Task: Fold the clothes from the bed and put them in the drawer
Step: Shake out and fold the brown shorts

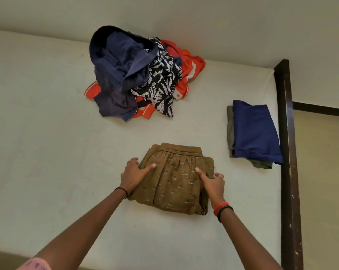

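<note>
The left grip (132, 172) pinches the left edge of the folded brown shorts (176, 184): its thumb lies straight across the top of the cloth and its fingers curl at the side. Whether they reach under the fabric is hard to tell from this angle. The right grip (213, 182) pinches the right edge in the same way, with the thumb on top pointing inward and the fingers bent round the side fold. A black band (124, 190) circles the left wrist, and red and black bands (222, 208) circle the right. The shorts lie flat on the bed (48, 133), near its front edge, folded into a compact rectangle with the elastic waistband on the far side. Well apart from them, to the right and beside the dark wooden bed frame (287, 152), a folded blue garment (256, 133) rests on a folded olive one (230, 129). Farther back, near the wall, sits a loose pile of clothes (137, 75): a navy garment (122, 59) on top, a black-and-white leaf print (161, 80) beside it, and a red-orange piece (190, 65) beneath.
</note>
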A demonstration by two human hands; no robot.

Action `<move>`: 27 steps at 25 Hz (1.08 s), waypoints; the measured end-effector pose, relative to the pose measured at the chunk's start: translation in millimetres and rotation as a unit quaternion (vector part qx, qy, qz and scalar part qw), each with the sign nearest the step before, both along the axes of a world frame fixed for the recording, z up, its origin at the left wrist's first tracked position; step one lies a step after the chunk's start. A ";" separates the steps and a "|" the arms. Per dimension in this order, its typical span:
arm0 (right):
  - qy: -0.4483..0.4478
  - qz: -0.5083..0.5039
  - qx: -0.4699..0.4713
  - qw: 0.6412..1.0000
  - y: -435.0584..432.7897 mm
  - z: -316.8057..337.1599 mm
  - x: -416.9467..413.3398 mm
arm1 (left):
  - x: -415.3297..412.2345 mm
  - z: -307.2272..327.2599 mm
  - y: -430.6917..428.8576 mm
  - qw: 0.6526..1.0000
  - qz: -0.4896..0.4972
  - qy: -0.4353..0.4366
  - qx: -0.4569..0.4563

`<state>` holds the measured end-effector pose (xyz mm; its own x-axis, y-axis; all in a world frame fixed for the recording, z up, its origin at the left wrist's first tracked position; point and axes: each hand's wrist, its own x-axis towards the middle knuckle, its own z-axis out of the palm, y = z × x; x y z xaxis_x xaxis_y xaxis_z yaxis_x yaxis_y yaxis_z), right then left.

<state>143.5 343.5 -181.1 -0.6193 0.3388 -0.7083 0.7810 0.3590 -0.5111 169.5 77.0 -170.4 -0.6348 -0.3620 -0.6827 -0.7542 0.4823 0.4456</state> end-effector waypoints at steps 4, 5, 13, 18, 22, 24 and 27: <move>-0.049 -0.058 -0.111 0.991 -5.2 -2.4 9.6 | 6.8 -0.4 12.7 0.994 -0.001 -0.053 0.095; -0.057 -0.057 -0.129 0.988 -4.1 -2.0 9.2 | 4.7 -0.3 16.2 0.991 -0.001 -0.045 0.123; -0.034 0.014 -0.230 0.973 11.3 1.5 10.5 | 2.6 0.6 24.7 0.988 -0.021 0.001 0.151; -0.006 0.001 -0.223 0.975 32.1 24.2 19.1 | 0.3 26.3 51.1 0.981 -0.040 0.013 0.190; 0.009 -0.017 -0.196 0.980 78.2 50.4 23.4 | -2.1 48.4 93.9 0.974 -0.073 0.026 0.212; 0.016 -0.035 -0.178 0.983 112.5 61.9 31.0 | -1.8 52.6 124.8 0.970 -0.096 0.030 0.223; 0.015 -0.064 -0.139 0.988 165.7 66.9 45.4 | 0.0 50.4 175.7 0.964 -0.128 0.026 0.231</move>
